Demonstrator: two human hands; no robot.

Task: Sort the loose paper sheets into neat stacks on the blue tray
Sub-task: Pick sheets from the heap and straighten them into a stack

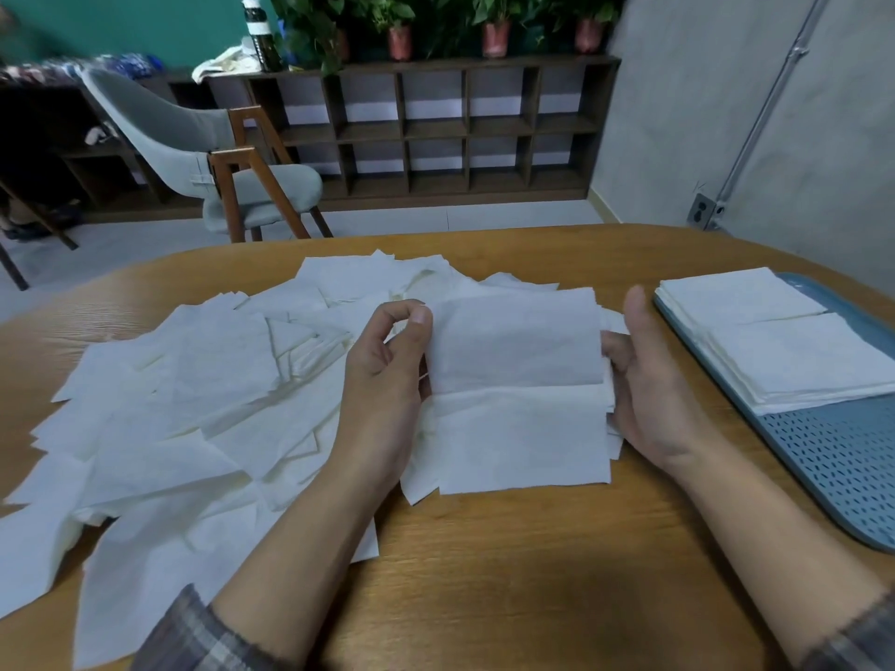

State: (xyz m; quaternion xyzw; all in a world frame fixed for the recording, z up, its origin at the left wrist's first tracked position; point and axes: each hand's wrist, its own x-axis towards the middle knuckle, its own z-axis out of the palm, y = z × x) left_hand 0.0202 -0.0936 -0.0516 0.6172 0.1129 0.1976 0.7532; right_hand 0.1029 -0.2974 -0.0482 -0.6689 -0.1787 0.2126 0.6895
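From the head view, the left grip [387, 380] has thumb and forefinger curled into a pinch on the left edge of a small bundle of sheets [518, 418], which lies between the two grips and low over the wooden counter [484, 573]. The bundle's top sheet shows a crease across its middle, with the far half raised a little. The right grip [649, 394] is spread, palm turned toward the bundle. Its thumb stands upright and free of the paper, and its fingers [611, 353] reach in under the bundle's right edge, where the sheets partly hide them. Outward from the left grip, the loose pile of sheets [193, 404] sprawls over the counter, crooked and overlapping, and passes beneath that forearm. Outward from the right grip, near but not touching, sits the blue tray [833, 472]. On it are a far stack [741, 293] and a near stack [809, 360], squared and side by side, with perforated tray floor bare on the near side. Beyond both grips, past the counter's far edge, stand a grey chair [193, 133] and a dark cubby shelf [436, 128] topped with potted plants [494, 36].
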